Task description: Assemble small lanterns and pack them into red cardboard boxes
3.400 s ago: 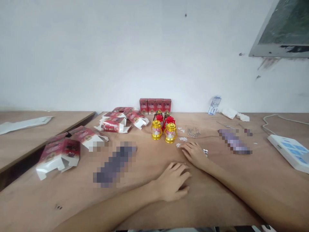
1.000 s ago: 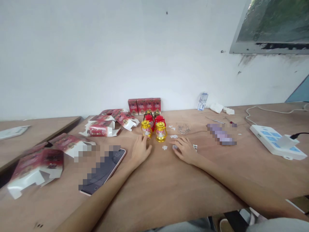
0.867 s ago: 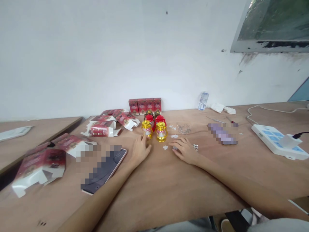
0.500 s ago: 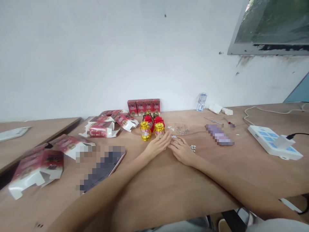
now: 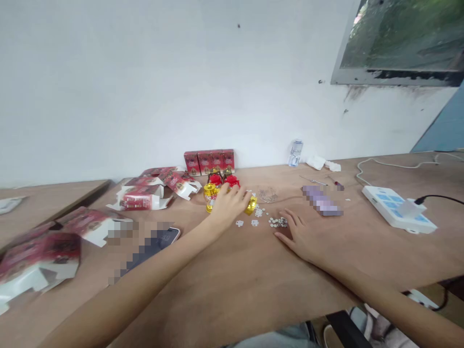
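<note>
My left hand [image 5: 230,203] is closed around a small gold lantern [image 5: 251,205], which is tipped over with its base toward the right; my fingers hide most of its body. Left of that hand another gold lantern [image 5: 209,195] stands upright. Two red lanterns [image 5: 231,181] are just behind, with darker ones partly hidden at the back. My right hand [image 5: 299,234] lies low over the table with fingers spread, holding nothing. By its fingertips is a cluster of small round silvery discs [image 5: 276,222]. Small white flat pieces [image 5: 255,223] lie between my hands.
Red boxes [image 5: 210,162] stand in a row by the wall. Opened red cartons [image 5: 141,198] and a phone [image 5: 155,246] are on the left. Thin metal pieces [image 5: 266,194], a clear bottle [image 5: 296,152], a screwdriver [image 5: 337,183], a purple item [image 5: 321,200] and a power strip [image 5: 397,208] lie rightward.
My hands, close together before, have moved apart. My left hand has taken hold of the front gold lantern and tipped it. My right hand has shifted right, uncovering white pieces and discs.
</note>
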Motion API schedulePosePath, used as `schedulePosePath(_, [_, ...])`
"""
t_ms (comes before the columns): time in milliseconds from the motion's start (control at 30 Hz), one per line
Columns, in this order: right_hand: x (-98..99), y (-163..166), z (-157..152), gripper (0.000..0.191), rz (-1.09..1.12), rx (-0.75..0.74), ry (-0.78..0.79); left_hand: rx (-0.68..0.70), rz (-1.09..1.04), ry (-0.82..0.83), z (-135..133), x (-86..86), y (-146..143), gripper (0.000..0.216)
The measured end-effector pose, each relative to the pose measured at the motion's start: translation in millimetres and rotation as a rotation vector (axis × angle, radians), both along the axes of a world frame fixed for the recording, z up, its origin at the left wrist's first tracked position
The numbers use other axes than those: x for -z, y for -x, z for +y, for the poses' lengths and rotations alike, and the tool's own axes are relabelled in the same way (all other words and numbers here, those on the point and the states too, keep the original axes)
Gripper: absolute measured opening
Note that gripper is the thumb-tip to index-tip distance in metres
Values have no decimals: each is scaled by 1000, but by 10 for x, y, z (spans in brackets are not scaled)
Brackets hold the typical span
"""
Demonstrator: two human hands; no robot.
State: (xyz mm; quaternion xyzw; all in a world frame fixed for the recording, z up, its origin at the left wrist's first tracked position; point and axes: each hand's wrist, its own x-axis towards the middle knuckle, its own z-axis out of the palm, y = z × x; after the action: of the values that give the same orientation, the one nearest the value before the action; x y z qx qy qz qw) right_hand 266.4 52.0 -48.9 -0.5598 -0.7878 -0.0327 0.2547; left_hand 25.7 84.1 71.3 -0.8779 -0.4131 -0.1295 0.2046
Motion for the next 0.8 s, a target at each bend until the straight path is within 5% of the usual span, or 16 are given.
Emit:
schedulePosePath(133, [8, -121, -13, 77, -20, -25, 248, 49, -325, 5, -349, 98, 266, 36])
schedulePosePath(333, [-103, 139, 304, 84, -75, -58, 312, 104, -727, 115, -527, 540, 447, 33])
schedulePosePath(533, [-180, 250, 550, 77, -111, -106, 354, 74, -739, 124, -492, 802, 538, 36])
schedulePosePath(800, [-170, 208, 616, 65, -12, -108, 269, 134, -734, 104, -473, 801, 587, 38])
